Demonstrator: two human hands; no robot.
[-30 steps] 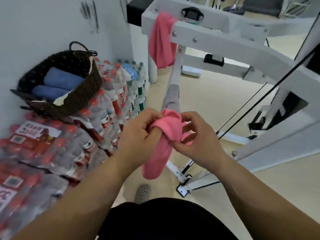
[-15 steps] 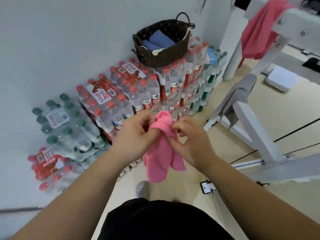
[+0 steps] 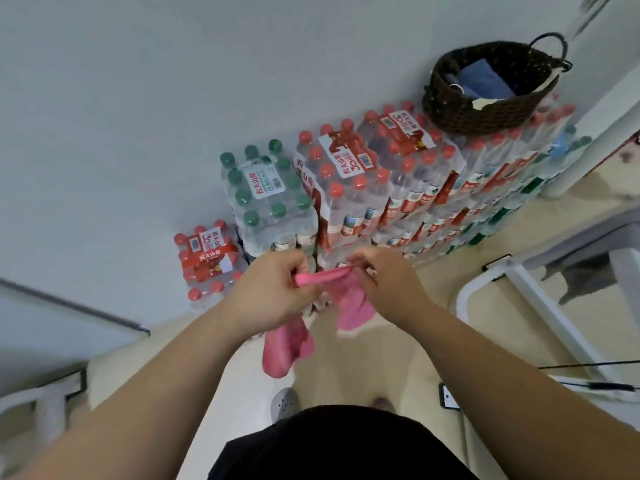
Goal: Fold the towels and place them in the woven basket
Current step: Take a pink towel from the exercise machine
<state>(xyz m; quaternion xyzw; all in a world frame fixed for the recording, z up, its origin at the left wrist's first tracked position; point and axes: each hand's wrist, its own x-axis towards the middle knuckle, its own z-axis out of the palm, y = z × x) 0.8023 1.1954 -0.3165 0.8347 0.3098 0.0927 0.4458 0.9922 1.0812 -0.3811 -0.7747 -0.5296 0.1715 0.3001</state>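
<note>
Head view: I see a pink towel (image 3: 353, 303) held in the air above the floor (image 3: 346, 365). The left hand (image 3: 273, 289) pinches one end of its top edge in curled fingers and the right hand (image 3: 384, 285) pinches the other. The rest hangs down. The woven basket (image 3: 485, 112), holding blue towels (image 3: 485, 77), sits on stacked bottle packs (image 3: 349, 188), well apart at upper right.

Red-capped bottle packs (image 3: 346, 161) read "农夫山泉" and "30".
</note>
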